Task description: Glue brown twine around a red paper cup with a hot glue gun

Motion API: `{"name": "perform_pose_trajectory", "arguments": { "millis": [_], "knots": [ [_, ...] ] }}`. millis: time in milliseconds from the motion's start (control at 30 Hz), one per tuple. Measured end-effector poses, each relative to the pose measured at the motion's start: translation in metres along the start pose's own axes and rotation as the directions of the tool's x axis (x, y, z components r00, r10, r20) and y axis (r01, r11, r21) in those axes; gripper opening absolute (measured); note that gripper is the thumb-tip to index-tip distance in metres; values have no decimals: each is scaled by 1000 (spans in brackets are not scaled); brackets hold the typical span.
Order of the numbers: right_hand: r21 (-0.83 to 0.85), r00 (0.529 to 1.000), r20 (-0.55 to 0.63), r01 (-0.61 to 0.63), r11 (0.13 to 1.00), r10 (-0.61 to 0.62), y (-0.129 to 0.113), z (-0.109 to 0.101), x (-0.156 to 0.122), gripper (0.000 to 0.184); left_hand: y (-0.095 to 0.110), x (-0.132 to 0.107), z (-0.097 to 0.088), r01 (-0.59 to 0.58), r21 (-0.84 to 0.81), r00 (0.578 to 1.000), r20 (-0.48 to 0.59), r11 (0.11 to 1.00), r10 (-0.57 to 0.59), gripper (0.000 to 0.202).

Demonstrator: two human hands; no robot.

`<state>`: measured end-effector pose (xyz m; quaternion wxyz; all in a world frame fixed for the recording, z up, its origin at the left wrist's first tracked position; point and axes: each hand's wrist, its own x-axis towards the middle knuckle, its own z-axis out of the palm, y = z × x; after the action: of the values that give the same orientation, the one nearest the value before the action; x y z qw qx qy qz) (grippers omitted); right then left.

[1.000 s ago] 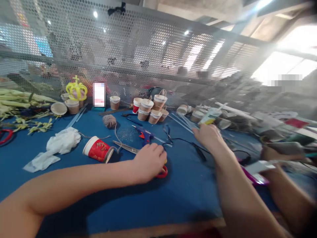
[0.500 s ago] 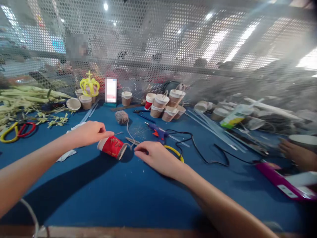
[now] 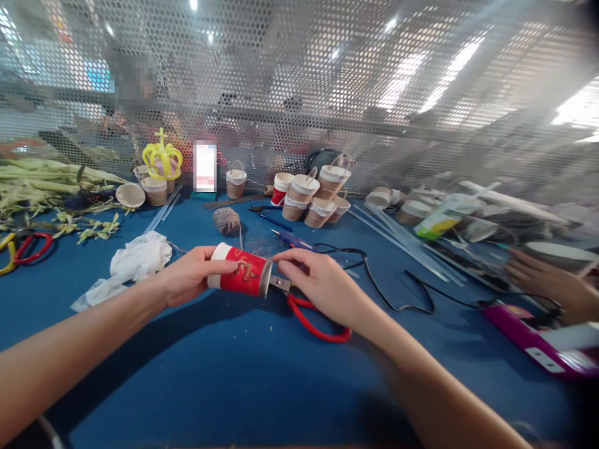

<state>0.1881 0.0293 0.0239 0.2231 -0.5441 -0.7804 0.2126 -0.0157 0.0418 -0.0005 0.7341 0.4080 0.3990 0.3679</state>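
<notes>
My left hand (image 3: 189,274) is closed around a red paper cup (image 3: 246,274) with a white rim and a gold design, held on its side above the table. Grey-brown twine is wound about the cup's right end. There the fingertips of my right hand (image 3: 313,274) come together on the twine, though the strand between them is hard to see. Red-handled scissors (image 3: 309,318) lie under my right hand, blades partly hidden behind the cup. Behind the cup sits the ball of twine (image 3: 227,221), a strand running from it toward the cup.
A crumpled white cloth (image 3: 140,255) lies left of the cup. A blue glue gun (image 3: 294,240) and its black cord are behind my right hand. Stacked wrapped cups (image 3: 304,193) stand at the back. At right, another person's hand (image 3: 543,280) is near a purple power strip (image 3: 519,337).
The cup has been raised and shifted right in my left hand, its white end now at left. My right hand has moved to its twine-wound end. The scissors' red handle now shows.
</notes>
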Motion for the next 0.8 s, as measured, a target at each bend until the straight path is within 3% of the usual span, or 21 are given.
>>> {"name": "perform_pose_trajectory", "arguments": {
  "millis": [133,267,400,500,633,800],
  "knots": [
    [58,999,48,-21,998,18,8,-2,1,25,-7,0,7,18,22,998,55,1000,-19,19],
    [275,982,179,-110,955,62,12,3,1,31,-10,4,8,-23,112,998,59,993,16,19],
    [578,968,215,-236,782,133,18,8,3,30,-13,8,9,-27,186,994,109,982,7,19],
    [706,975,205,-205,678,82,22,10,3,31,-18,8,11,-20,232,988,153,972,-17,16],
    [699,979,189,-81,711,-74,15,9,3,34,-23,4,14,-20,248,979,201,969,-31,15],
    [575,936,250,63,816,-249,-4,8,8,39,-31,3,14,-5,214,982,187,977,-36,24]
  ]
}}
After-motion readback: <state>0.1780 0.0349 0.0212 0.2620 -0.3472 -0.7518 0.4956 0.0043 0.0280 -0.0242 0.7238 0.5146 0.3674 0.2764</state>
